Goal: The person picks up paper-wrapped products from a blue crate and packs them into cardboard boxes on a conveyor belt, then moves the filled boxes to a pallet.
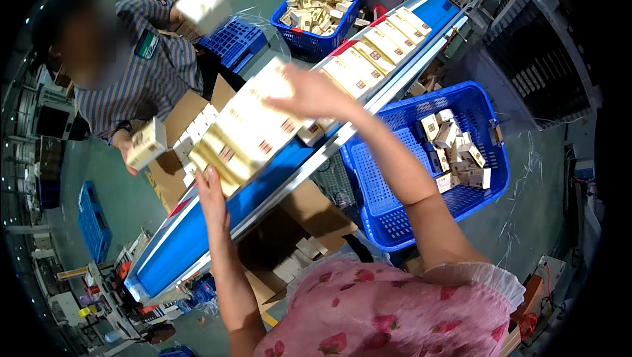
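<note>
Between my two hands is a row of small cream-and-gold cartons (247, 127), lifted at a slant over the blue conveyor belt (197, 252). My left hand (214, 202) presses on the row's near-left end, fingers closed against it. At the far-right end, my right hand (313, 94) grips the row, partly blurred by motion. More cartons (375, 54) lie side by side farther up the belt. Across the belt, an open cardboard box (181, 120) holds several white cartons. A co-worker in a striped shirt (148, 61) holds a carton (146, 145) in one hand and a blurred white block (203, 8) in the other.
A blue basket (490, 110) with loose cartons stands right of the belt. Another blue basket (289, 33), heaped with cartons, is at the far side. Below the belt sits an open cardboard box (316, 209) with cartons inside. A blue crate (234, 41) rests behind the co-worker.
</note>
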Action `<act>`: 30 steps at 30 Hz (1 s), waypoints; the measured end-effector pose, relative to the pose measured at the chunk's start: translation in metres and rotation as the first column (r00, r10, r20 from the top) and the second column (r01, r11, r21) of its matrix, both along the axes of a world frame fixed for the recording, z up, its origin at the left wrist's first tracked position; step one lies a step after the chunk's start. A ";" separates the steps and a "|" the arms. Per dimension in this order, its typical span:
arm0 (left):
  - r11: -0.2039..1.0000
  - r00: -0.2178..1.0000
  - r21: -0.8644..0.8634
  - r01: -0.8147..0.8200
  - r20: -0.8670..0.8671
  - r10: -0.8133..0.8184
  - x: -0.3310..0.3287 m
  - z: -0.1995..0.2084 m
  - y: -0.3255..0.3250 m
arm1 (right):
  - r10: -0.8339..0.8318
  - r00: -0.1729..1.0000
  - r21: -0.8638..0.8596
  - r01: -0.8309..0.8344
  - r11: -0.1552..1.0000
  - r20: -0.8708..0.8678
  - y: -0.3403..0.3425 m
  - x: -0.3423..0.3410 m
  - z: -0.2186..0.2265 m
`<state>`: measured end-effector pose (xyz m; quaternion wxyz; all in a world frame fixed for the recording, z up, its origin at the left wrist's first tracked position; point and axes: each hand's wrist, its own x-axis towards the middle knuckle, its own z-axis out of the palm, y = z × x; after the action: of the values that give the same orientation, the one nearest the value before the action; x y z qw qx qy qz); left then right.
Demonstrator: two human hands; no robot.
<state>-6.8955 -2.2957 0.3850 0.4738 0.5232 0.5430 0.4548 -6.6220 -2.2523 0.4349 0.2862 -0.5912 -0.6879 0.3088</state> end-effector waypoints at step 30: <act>0.948 0.788 -0.270 -0.169 0.541 0.294 -0.144 -0.024 -0.197 | -0.011 0.735 -0.423 -0.377 0.824 -0.678 -0.123 -0.091 -0.030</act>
<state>-7.0394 -2.4923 0.3606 0.6075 0.2382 0.4791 0.5871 -6.7134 -2.3752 0.4045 0.2983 -0.4266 -0.4866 0.7016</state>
